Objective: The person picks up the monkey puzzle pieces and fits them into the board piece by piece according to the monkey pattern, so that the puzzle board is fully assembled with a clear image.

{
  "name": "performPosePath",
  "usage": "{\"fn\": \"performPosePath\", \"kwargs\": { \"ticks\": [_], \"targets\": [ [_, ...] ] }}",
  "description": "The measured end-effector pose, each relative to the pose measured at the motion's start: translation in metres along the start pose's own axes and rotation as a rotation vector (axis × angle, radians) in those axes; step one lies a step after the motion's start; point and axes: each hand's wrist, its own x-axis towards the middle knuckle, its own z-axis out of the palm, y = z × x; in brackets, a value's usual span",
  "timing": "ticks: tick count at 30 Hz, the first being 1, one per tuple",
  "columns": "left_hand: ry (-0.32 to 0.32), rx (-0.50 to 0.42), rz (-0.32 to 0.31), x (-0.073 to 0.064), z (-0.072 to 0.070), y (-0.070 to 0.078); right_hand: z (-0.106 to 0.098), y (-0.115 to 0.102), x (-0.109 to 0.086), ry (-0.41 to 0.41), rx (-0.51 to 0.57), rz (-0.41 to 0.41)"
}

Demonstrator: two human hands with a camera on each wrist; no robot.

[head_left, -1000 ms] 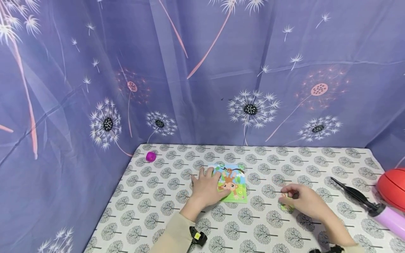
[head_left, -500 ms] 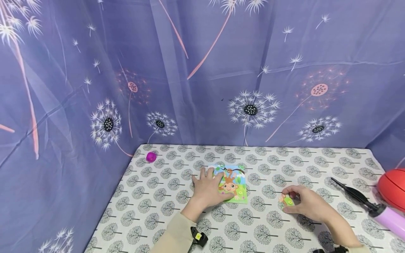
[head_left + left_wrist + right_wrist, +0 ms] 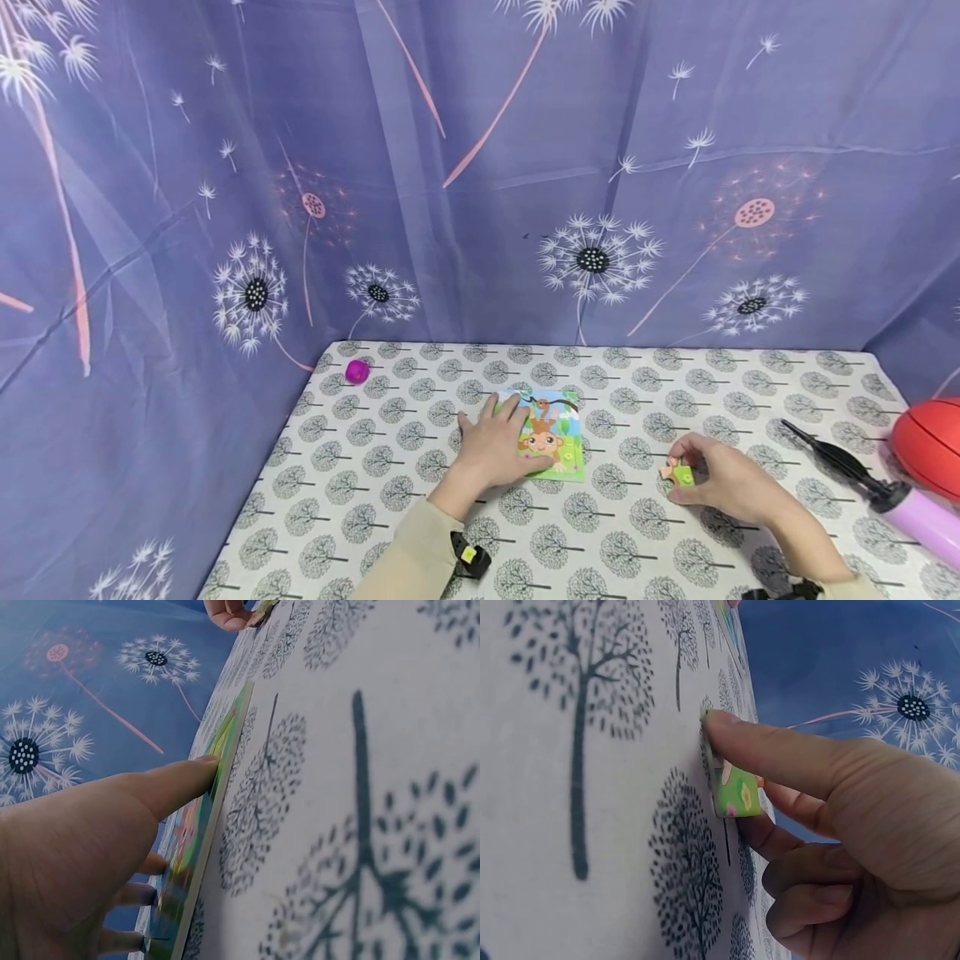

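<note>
A square monkey-picture puzzle (image 3: 547,437) lies flat on the tree-print cloth near the middle. Over its left part my left hand (image 3: 489,450) rests with fingers spread; in the left wrist view the thumb (image 3: 187,780) presses on the board's face near its edge. To the right, my right hand (image 3: 723,479) pinches a small jigsaw piece (image 3: 681,474), green and orange, between thumb and fingers. The right wrist view shows that piece's green corner (image 3: 739,793) with a yellow flower, held close over the cloth, its far side hidden by the thumb.
A small purple object (image 3: 357,372) sits at the table's back left. On the right lie a hand pump (image 3: 888,496) with a black nozzle and lilac body, and a red ball (image 3: 933,446). Purple dandelion-print curtains (image 3: 480,208) hang behind and to the left.
The right fingers have turned the jigsaw piece, so more of its green and orange face shows. My left hand stays on the puzzle, shifted very slightly.
</note>
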Motion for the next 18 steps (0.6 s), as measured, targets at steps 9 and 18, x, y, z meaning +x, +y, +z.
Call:
{"fn": "performPosePath", "kwargs": {
  "ticks": [9,18],
  "targets": [
    [-0.014,-0.008,0.037,0.0019,-0.0022,-0.0039,-0.0003,0.0011,-0.0025,0.014,0.042,0.005],
    [-0.034,-0.006,0.059,0.001,-0.0017,-0.0088,-0.0033,0.0007,-0.0027,0.03,0.163,-0.075]
  ]
}}
